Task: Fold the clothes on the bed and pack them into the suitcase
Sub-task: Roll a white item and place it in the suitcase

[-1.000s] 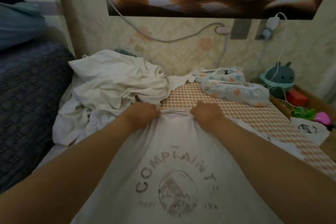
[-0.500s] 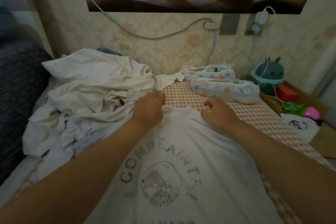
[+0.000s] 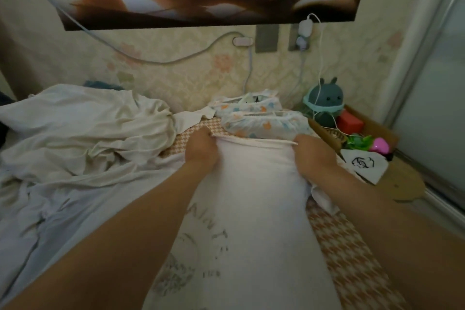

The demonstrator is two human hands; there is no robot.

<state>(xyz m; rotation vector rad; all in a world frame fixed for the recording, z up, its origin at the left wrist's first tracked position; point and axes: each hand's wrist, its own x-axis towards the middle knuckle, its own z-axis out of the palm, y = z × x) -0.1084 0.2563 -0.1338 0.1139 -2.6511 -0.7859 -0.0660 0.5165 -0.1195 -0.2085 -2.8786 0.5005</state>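
Left hand (image 3: pixel 201 148) and right hand (image 3: pixel 312 152) grip the T-shirt's (image 3: pixel 254 184) far edge between them.

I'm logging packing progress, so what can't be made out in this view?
Suitcase: nowhere in the head view.
T-shirt print: partly covered by the left forearm and folded cloth.
Left hand, right hand: fingertips tucked under the T-shirt edge, grip unclear.
Blue cloth: mostly behind the white pile.
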